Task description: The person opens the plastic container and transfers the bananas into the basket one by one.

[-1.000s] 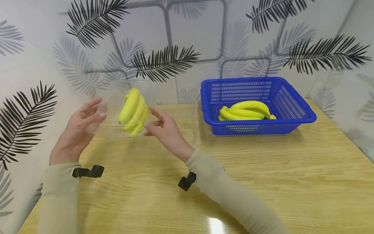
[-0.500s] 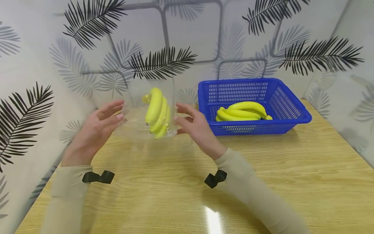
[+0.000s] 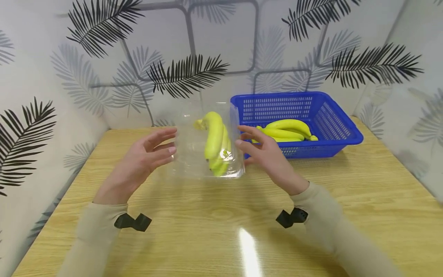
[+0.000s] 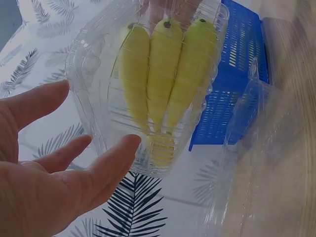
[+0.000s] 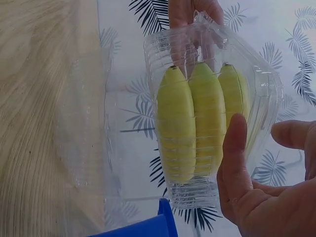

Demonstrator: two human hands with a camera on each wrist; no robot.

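A clear plastic box (image 3: 188,156), ribbed along its walls, is held up off the table between two hands. Inside it lies a bunch of yellow bananas (image 3: 213,138), with three dark tips visible in the left wrist view. On the box's left side, the left hand (image 3: 140,161) holds the wall with thumb and fingers spread across it. The right hand (image 3: 271,157) holds the opposite wall in the same way, its fingertips (image 5: 236,131) against the plastic. Part of the right hand's fingers hides behind the box in the left wrist view.
A blue slotted basket (image 3: 328,143) stands at the back right of the wooden table (image 3: 194,238), more bananas (image 3: 290,129) in it. Another clear plastic piece (image 4: 254,126) shows near the table; whether it joins the box I cannot tell. A leaf-patterned wall (image 3: 221,34) rises behind.
Both hands have carried the box of bananas rightward, from the left of the table to just before the basket's left end. The box has turned to face the head camera more squarely.
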